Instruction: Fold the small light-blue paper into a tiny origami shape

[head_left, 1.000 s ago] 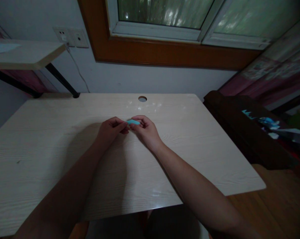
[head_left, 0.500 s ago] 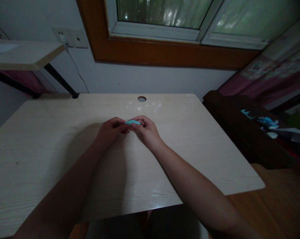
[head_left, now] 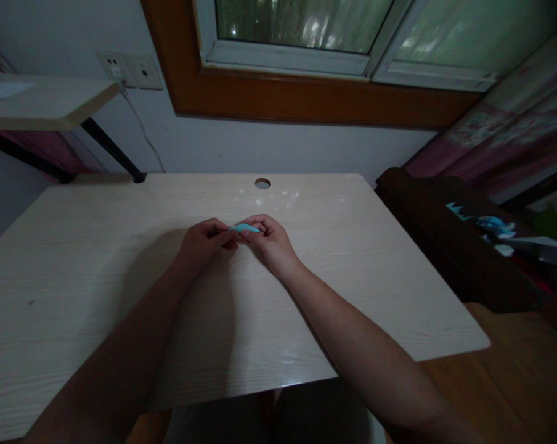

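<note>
A small piece of folded turquoise paper (head_left: 244, 227) is pinched between my two hands, a little above or on the tabletop. My left hand (head_left: 204, 239) grips its left end between thumb and fingers. On the other end, my right hand (head_left: 273, 239) is closed, its thumb pressed over the near edge of the paper. The fingers behind and under the paper are partly hidden.
The pale wood-grain table (head_left: 315, 290) has a round cable hole (head_left: 262, 184) near its back edge. A raised shelf (head_left: 47, 105) on black legs stands at the back left. Past the right edge, a dark wooden piece of furniture (head_left: 426, 228) holds turquoise scraps (head_left: 496, 226).
Both hands keep their hold on the paper and hardly move. The paper looks slightly more bent at its middle. The whole view has shifted very slightly.
</note>
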A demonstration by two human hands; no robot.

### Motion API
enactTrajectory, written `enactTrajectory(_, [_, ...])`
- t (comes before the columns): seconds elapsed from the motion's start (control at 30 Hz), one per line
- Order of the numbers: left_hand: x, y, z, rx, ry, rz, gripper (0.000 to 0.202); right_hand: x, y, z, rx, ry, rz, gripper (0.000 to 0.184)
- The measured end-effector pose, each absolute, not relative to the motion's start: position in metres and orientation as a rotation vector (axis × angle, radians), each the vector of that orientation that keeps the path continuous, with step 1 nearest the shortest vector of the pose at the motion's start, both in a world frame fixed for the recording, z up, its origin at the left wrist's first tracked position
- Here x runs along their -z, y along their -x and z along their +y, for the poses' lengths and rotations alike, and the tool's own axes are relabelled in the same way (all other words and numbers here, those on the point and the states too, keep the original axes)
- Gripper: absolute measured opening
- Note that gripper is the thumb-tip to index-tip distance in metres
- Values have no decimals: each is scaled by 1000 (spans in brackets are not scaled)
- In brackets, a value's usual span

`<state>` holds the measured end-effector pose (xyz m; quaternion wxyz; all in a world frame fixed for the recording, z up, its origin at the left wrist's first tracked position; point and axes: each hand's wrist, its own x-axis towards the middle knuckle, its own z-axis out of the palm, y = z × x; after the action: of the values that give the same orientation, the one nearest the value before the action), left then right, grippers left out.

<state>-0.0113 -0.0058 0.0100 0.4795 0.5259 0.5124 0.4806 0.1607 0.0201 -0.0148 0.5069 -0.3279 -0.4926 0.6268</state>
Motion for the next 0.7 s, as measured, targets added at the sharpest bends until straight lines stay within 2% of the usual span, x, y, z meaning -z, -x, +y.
enactTrajectory(0.7, [-8, 10, -8, -1216, -1183, 1141, 30, 6, -158, 15, -1392, 825, -1205, 33])
